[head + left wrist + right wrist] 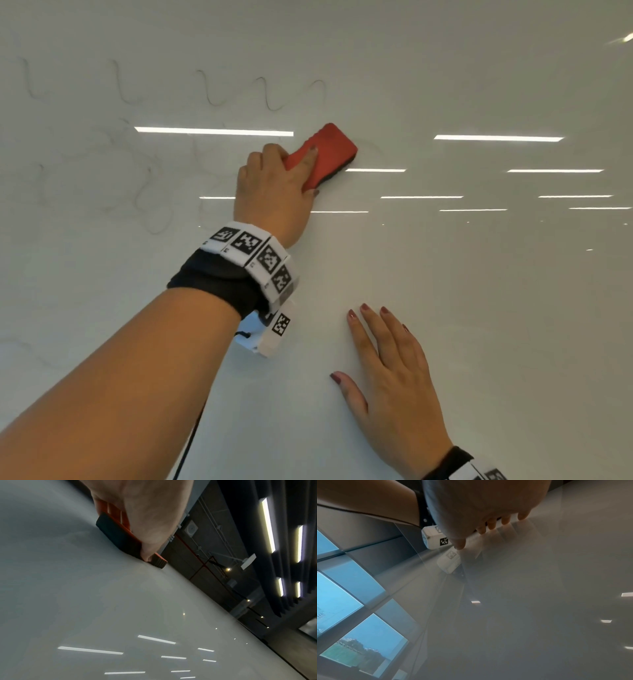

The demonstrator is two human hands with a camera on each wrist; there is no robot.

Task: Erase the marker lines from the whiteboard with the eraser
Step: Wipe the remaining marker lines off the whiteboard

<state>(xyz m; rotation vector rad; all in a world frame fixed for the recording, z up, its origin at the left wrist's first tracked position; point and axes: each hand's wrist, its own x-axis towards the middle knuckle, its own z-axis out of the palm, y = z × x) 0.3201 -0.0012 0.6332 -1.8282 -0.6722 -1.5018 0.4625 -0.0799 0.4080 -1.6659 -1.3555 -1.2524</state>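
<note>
**Eraser on board, wavy lines remaining at upper left**

Glossy whiteboard (pixel 479 308) fills the head view, with ceiling-light reflections in streaks across its right half. Marker lines (pixel 267 96): a row of thin wavy strokes along the upper left of the frame, and fainter, smeared loops (pixel 150 198) at middle left. Right half shows no marks.

Left hand (pixel 274 185), centre of frame, grips the red eraser (pixel 329 150), fingers curled over its back and thumb at its lower edge. Left wrist view shows the dark felt face lying against the board. Eraser sits just below the right end of the wavy row, not yet on it.

Right hand (pixel 394 373), lower right, lies flat on the board, fingers straight and spread, holding nothing.

Risks (judgement): smeared loops suggest a loaded felt or light pressure may only grey the ink. A tilted eraser would wipe with one edge and leave streaks. Glare could hide faint residue.

Nothing blocks the path to the lines. Wrist bands with printed markers (pixel 260 253) on the left arm; a black cable (pixel 188 445) hangs below it.
</note>
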